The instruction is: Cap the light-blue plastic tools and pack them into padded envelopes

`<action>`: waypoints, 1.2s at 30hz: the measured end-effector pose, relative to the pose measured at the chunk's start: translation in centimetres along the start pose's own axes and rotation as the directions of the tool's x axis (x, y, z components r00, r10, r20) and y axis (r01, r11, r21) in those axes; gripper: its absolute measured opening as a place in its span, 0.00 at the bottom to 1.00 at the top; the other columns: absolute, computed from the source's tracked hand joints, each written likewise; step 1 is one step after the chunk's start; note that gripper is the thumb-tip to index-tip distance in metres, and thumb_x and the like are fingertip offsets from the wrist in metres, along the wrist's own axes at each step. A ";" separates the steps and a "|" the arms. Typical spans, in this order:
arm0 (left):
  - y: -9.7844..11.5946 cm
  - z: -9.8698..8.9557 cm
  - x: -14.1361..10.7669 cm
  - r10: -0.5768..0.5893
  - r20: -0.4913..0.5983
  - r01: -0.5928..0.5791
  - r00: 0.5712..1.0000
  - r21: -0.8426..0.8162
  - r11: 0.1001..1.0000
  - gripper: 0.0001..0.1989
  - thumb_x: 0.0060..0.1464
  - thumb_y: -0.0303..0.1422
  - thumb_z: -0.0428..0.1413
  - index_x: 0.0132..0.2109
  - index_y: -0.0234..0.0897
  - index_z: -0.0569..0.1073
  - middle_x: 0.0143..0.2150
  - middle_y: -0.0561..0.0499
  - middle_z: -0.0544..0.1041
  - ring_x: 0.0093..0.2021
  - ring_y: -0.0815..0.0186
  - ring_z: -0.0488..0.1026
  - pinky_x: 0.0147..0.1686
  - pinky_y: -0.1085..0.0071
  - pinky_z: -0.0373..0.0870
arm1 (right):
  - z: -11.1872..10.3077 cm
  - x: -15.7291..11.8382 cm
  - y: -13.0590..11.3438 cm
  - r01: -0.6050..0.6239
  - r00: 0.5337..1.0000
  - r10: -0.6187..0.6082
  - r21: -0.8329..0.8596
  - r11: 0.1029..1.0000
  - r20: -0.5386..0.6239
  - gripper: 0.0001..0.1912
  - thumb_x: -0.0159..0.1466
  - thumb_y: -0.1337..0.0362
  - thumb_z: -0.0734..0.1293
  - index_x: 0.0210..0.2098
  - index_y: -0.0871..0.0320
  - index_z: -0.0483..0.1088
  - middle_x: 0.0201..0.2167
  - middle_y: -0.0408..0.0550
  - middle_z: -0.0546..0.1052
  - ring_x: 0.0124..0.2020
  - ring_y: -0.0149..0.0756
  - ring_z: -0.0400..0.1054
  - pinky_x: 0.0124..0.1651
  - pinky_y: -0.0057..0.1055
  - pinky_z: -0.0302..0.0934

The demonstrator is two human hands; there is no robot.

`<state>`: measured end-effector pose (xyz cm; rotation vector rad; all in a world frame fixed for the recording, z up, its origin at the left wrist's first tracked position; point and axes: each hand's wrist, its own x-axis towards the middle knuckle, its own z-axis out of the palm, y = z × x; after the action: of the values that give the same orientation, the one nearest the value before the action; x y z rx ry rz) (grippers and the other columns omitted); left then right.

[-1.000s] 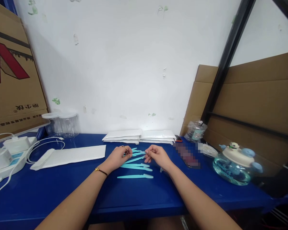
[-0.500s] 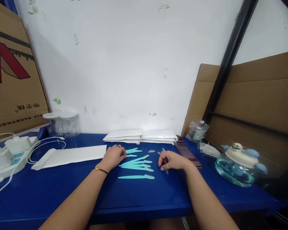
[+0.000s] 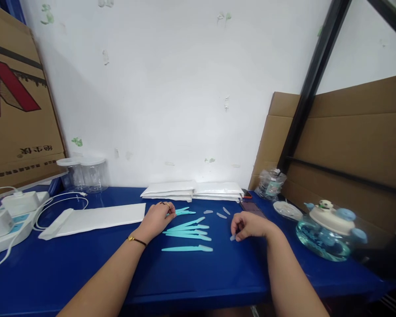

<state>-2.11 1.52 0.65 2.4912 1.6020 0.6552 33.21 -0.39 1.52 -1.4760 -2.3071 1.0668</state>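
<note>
My left hand (image 3: pixel 158 218) rests at the left end of the upper group of turquoise razor-like sticks (image 3: pixel 185 211), its fingers closed over the handle ends. Below it, several more turquoise sticks (image 3: pixel 186 227) fan out, and a single one (image 3: pixel 187 248) lies nearer the front edge. My right hand (image 3: pixel 246 225) is to the right, thumb and fingers pinched on a small translucent cover (image 3: pixel 232 237) at the table. Between the hands lie small loose translucent covers (image 3: pixel 221 215).
White packets (image 3: pixel 218 189) are stacked by the wall. A long white pouch (image 3: pixel 102 219) lies left, beside cables and a power strip (image 3: pixel 23 224). A phone (image 3: pixel 253 208) is behind my right hand; a glass teapot (image 3: pixel 326 233) stands right.
My right hand has moved right and slightly down. Small covers that it partly hid now show between the hands. My left hand has shifted slightly over the upper sticks.
</note>
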 end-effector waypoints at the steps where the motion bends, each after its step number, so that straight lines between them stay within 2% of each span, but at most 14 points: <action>1: 0.2 -0.1 0.0 -0.007 0.001 0.007 1.000 -0.036 0.999 0.06 0.54 0.35 0.49 0.34 0.40 0.69 0.31 0.53 0.73 0.34 0.65 0.70 0.32 0.72 0.59 | 0.2 0.3 0.1 -0.008 1.000 0.008 0.019 1.000 0.011 0.13 0.43 0.62 0.74 0.28 0.60 0.75 0.23 0.42 0.73 0.24 0.29 0.64 0.27 0.24 0.57; 4: 0.6 -0.3 -0.2 -0.025 0.011 0.026 1.000 -0.124 0.992 0.08 0.55 0.37 0.47 0.35 0.40 0.68 0.28 0.54 0.72 0.29 0.66 0.68 0.29 0.73 0.58 | 1.1 1.3 -0.1 0.033 0.999 -0.029 0.120 0.992 -0.038 0.10 0.48 0.61 0.72 0.27 0.59 0.73 0.21 0.42 0.73 0.23 0.30 0.65 0.26 0.25 0.59; 8: 0.7 0.0 -0.2 -0.013 0.012 0.015 1.000 -0.204 0.979 0.08 0.54 0.38 0.48 0.35 0.40 0.68 0.28 0.54 0.72 0.29 0.67 0.68 0.28 0.73 0.59 | 2.6 2.8 -1.6 0.176 0.964 -0.107 0.284 0.943 -0.243 0.14 0.52 0.58 0.70 0.36 0.58 0.70 0.23 0.41 0.71 0.20 0.29 0.66 0.23 0.26 0.60; 10: 0.7 0.3 -0.1 0.005 0.010 -0.002 1.000 -0.266 0.964 0.09 0.54 0.39 0.49 0.35 0.39 0.68 0.30 0.54 0.73 0.30 0.67 0.68 0.29 0.74 0.60 | 3.3 3.5 -2.4 0.272 0.932 -0.138 0.396 0.877 -0.335 0.15 0.53 0.57 0.70 0.37 0.57 0.69 0.24 0.41 0.71 0.22 0.30 0.68 0.25 0.27 0.63; 13: 0.8 0.6 0.0 0.017 0.006 -0.014 1.000 -0.370 0.929 0.11 0.53 0.41 0.50 0.36 0.39 0.70 0.31 0.53 0.73 0.32 0.67 0.69 0.32 0.73 0.62 | 4.2 4.2 -3.6 0.391 0.887 -0.127 0.574 0.719 -0.445 0.15 0.52 0.57 0.71 0.33 0.57 0.65 0.26 0.41 0.73 0.28 0.35 0.73 0.30 0.29 0.66; 15: 1.0 0.8 0.0 0.021 0.011 -0.015 1.000 -0.410 0.912 0.12 0.53 0.41 0.50 0.37 0.38 0.71 0.32 0.53 0.74 0.33 0.66 0.69 0.33 0.73 0.63 | 4.7 4.5 -4.2 0.425 0.870 -0.085 0.650 0.630 -0.486 0.16 0.52 0.57 0.72 0.32 0.56 0.63 0.27 0.43 0.76 0.32 0.38 0.75 0.33 0.30 0.67; 17: 1.1 0.8 0.0 0.024 0.014 -0.016 1.000 -0.424 0.906 0.12 0.53 0.42 0.51 0.37 0.38 0.71 0.32 0.53 0.74 0.33 0.66 0.69 0.33 0.73 0.64 | 4.9 4.7 -4.5 0.425 0.868 -0.053 0.684 0.593 -0.493 0.17 0.51 0.56 0.73 0.32 0.57 0.64 0.29 0.46 0.78 0.34 0.38 0.75 0.35 0.30 0.67; 21: 1.2 0.9 0.0 0.037 0.019 -0.026 0.999 -0.433 0.901 0.13 0.53 0.43 0.51 0.37 0.37 0.71 0.32 0.52 0.74 0.33 0.66 0.69 0.34 0.72 0.64 | 5.3 5.1 -4.8 0.394 0.881 -0.035 0.692 0.605 -0.471 0.18 0.51 0.54 0.73 0.32 0.59 0.66 0.30 0.49 0.79 0.33 0.38 0.76 0.33 0.29 0.67; 26: 1.4 1.1 0.1 0.058 0.045 -0.033 0.997 -0.436 0.899 0.14 0.53 0.43 0.51 0.37 0.37 0.71 0.31 0.52 0.73 0.32 0.67 0.68 0.33 0.73 0.64 | 6.0 5.7 -4.7 0.392 0.890 -0.080 0.666 0.634 -0.448 0.17 0.53 0.53 0.71 0.33 0.59 0.66 0.32 0.51 0.80 0.33 0.39 0.76 0.31 0.28 0.66; 36: 1.8 1.0 0.0 0.051 0.060 -0.019 0.997 -0.442 0.897 0.15 0.52 0.44 0.51 0.37 0.37 0.72 0.32 0.52 0.73 0.33 0.67 0.68 0.35 0.72 0.65 | 6.3 5.9 -5.0 0.407 0.881 -0.099 0.633 0.659 -0.463 0.18 0.53 0.52 0.71 0.33 0.59 0.66 0.31 0.49 0.79 0.33 0.39 0.76 0.31 0.29 0.66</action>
<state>-0.26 0.87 0.34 2.1832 1.2175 0.8194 23.58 0.53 -0.86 -0.8877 -1.4700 1.2393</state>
